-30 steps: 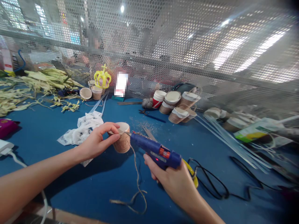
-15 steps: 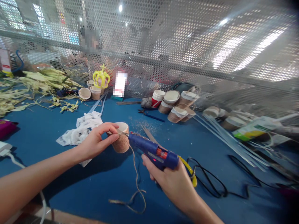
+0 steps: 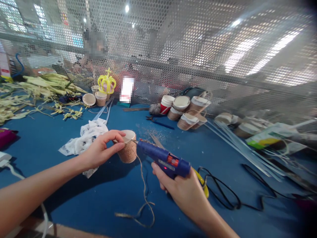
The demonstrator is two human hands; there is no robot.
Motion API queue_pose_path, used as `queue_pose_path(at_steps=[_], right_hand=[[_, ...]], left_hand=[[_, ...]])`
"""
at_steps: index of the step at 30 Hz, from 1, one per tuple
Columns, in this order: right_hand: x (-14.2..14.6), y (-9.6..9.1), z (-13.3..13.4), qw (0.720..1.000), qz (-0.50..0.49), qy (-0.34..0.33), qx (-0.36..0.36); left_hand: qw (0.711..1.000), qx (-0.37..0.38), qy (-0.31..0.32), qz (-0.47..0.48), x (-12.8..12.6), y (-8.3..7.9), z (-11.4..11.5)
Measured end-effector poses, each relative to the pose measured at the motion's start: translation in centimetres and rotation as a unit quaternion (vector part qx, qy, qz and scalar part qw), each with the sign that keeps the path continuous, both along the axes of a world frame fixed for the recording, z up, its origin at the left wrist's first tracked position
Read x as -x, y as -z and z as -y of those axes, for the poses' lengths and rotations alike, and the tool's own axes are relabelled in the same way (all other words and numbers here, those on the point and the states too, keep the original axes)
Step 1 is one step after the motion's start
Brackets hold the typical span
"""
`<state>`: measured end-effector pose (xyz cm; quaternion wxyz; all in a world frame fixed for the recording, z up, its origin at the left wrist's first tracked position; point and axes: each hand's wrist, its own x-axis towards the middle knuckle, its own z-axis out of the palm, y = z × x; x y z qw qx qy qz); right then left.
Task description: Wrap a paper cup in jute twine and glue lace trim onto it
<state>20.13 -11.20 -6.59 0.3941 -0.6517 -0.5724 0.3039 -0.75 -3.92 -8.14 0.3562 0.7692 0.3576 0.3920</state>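
- Glue gun (image 3: 162,157) has shifted slightly up and right since the previous frame; the cup (image 3: 128,154) barely moves.
- Left hand (image 3: 105,148) pinches the cup's rim above the surface (image 3: 109,201).
- Right hand (image 3: 182,190) grasps the glue gun, nozzle at the rim.
- Twine (image 3: 144,185) trails from the cup.

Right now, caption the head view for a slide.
Left hand holds a brown cup while the right hand points a blue glue gun at the cup's upper side.
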Motion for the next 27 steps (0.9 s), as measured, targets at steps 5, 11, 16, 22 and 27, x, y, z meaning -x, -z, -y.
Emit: queue_pose_path(at_steps=[5,11,16,22,27], right_hand=[[0.1,0.2,-0.3,0.997,0.006,0.076,-0.006],[0.3,-0.7,-0.1,0.998,-0.004,0.057,0.014],[0.4,-1.7,0.0,0.998,-0.001,0.047,0.040],[0.3,-2.3,-0.6,0.998,0.001,0.027,0.052],[-0.6,-0.4,-1.0,0.999,-0.014,0.038,0.016]], left_hand=[[1.000,0.000,0.008,0.005,0.2,0.1,-0.2],[1.000,-0.001,0.015,0.002,0.2,0.0,-0.2],[0.999,0.017,0.028,-0.002,0.5,0.0,-0.5],[0.998,0.024,0.051,-0.006,1.0,0.1,-1.1],[0.999,0.016,0.051,-0.006,1.1,0.2,-1.3]])
